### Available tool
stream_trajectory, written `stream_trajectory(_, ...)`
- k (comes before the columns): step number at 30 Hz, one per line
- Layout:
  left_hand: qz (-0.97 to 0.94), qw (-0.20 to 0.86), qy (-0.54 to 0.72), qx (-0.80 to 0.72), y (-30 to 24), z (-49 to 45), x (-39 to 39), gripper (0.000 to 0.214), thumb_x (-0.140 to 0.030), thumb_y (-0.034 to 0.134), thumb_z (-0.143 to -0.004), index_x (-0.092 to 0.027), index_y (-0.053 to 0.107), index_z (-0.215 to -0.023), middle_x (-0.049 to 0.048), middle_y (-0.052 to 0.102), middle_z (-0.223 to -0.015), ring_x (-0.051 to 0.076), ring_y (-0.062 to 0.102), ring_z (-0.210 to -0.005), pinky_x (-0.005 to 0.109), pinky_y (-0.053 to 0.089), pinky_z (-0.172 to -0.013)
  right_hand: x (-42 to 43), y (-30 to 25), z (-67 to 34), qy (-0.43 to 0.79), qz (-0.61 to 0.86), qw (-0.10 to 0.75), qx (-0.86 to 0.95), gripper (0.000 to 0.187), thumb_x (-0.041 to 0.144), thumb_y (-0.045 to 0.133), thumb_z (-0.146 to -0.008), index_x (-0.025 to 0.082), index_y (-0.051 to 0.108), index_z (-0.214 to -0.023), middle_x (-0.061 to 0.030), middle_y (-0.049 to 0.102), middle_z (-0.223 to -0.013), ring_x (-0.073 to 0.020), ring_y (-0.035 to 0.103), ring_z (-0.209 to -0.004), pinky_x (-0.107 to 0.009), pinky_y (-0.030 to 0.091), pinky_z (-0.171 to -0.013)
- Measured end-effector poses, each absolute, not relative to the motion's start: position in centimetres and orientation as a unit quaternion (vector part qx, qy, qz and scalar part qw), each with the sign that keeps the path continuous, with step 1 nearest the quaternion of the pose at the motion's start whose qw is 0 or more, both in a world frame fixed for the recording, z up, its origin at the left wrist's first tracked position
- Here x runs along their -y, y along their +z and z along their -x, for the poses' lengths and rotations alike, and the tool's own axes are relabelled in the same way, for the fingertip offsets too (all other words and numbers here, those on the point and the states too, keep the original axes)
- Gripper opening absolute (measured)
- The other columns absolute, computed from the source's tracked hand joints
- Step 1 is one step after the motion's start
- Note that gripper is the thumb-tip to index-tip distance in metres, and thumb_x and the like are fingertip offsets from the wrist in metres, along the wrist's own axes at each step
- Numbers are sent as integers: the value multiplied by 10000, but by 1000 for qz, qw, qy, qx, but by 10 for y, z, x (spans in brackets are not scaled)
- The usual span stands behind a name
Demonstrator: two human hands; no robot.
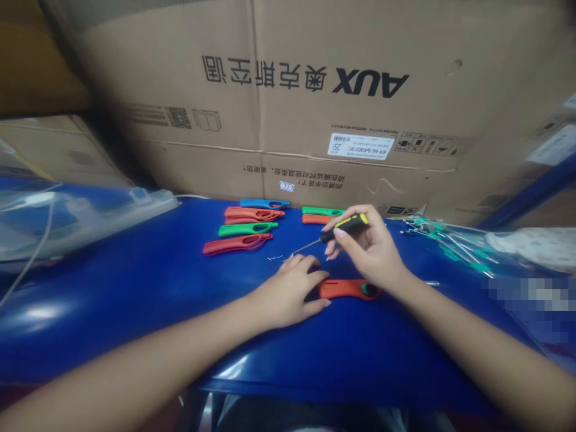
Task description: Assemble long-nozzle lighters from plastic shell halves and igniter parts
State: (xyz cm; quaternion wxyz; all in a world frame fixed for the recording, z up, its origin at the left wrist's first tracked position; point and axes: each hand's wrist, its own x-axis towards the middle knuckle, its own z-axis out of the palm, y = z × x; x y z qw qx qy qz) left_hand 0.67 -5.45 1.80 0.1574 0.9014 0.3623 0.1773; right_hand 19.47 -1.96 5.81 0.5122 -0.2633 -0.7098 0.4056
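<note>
My right hand [366, 246] is closed around the black and yellow handle of a screwdriver [355, 225]. Its thin shaft points down and left, toward several tiny pale pieces [274, 258] on the blue surface. Beside the tip, my left hand [299, 291] has its fingers bent. Its thumb and index finger lie on either side of the left end of an orange plastic casing [342, 289]. A dark green bit shows in the opening at that casing's right end. My left palm and fingers hide the casing's far left end.
Red, orange, green and blue casings [238, 243] lie in two groups along the back of the blue table [148, 300]. A large cardboard box [288, 126] stands behind them. Thin metal rods with green parts [454, 243] are heaped at right; clear plastic bags [112, 219] lie at left.
</note>
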Motion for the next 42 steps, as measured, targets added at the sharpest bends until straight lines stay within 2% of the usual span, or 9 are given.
stream_trajectory(5, -921, 119, 138, -343, 31, 8, 37, 551, -553, 644, -899, -179, 629, -1303, 135, 619, -1189, 300, 597, -1096, 446, 502, -970, 30, 68, -212, 335, 306, 583, 674, 301, 349, 680, -911, 272, 424, -1049, -19, 686, -1007, -137, 686, -645, -319, 635, -588)
stream_trajectory(7, -920, 116, 131, -349, 38, 14, 30, 481, -515, 648, -910, -166, 668, -1240, 125, 638, -1148, 282, 622, -1063, 407, 514, -943, 32, 68, -219, 330, 326, 604, 648, 304, 353, 687, -903, 277, 424, -1037, -19, 690, -998, -141, 681, -630, -323, 634, -576)
stream_trajectory(12, -903, 90, 140, -396, 51, 29, 14, 151, -250, 709, -863, -175, 738, -992, 83, 676, -994, 234, 659, -920, 347, 527, -852, 31, 56, -229, 373, 359, 611, 598, 337, 384, 707, -869, 280, 423, -1017, 1, 693, -944, -139, 664, -593, -323, 621, -547)
stream_trajectory(22, -903, 74, 130, -403, 42, 33, 2, 157, -89, 629, -808, -186, 730, -880, 58, 685, -925, 200, 647, -862, 296, 508, -803, 28, 47, -232, 444, 381, 602, 543, 294, 330, 703, -837, 264, 453, -976, 12, 692, -895, -119, 632, -554, -305, 598, -529)
stream_trajectory(30, -899, 73, 127, -414, 47, 48, -6, 120, -91, 662, -758, -183, 730, -795, 46, 693, -861, 199, 651, -810, 299, 504, -770, 31, 50, -232, 450, 377, 606, 536, 273, 316, 696, -835, 259, 465, -969, 11, 696, -889, -118, 625, -558, -296, 588, -527)
stream_trajectory(33, -894, 78, 147, -416, 50, 45, -5, 104, -143, 659, -808, -175, 740, -865, 59, 709, -913, 205, 665, -845, 314, 516, -803, 33, 53, -231, 457, 375, 608, 529, 278, 306, 700, -822, 257, 465, -962, 11, 697, -879, -121, 622, -552, -299, 586, -522)
stream_trajectory(36, -888, 121, 197, -398, 51, 33, 3, 192, -242, 646, -882, -171, 727, -1042, 66, 723, -1044, 189, 675, -939, 313, 527, -878, 35, 59, -232, 456, 367, 618, 524, 270, 289, 691, -823, 255, 462, -963, 12, 698, -869, -116, 608, -539, -287, 573, -504)
stream_trajectory(40, -808, 338, 319, -361, 47, 10, 21, 484, -296, 768, -806, -182, 645, -1259, 66, 730, -1096, 191, 681, -986, 327, 544, -892, 38, 70, -237, 416, 354, 638, 543, 298, 282, 680, -834, 268, 439, -1008, 25, 707, -849, -106, 581, -496, -251, 531, -451)
stream_trajectory(42, -749, 417, 368, -361, 45, 1, 30, 493, -311, 786, -794, -158, 647, -1241, 80, 731, -1095, 189, 688, -994, 323, 545, -910, 38, 73, -239, 399, 349, 643, 553, 339, 288, 700, -829, 274, 430, -1034, 33, 714, -830, -105, 578, -475, -240, 517, -435)
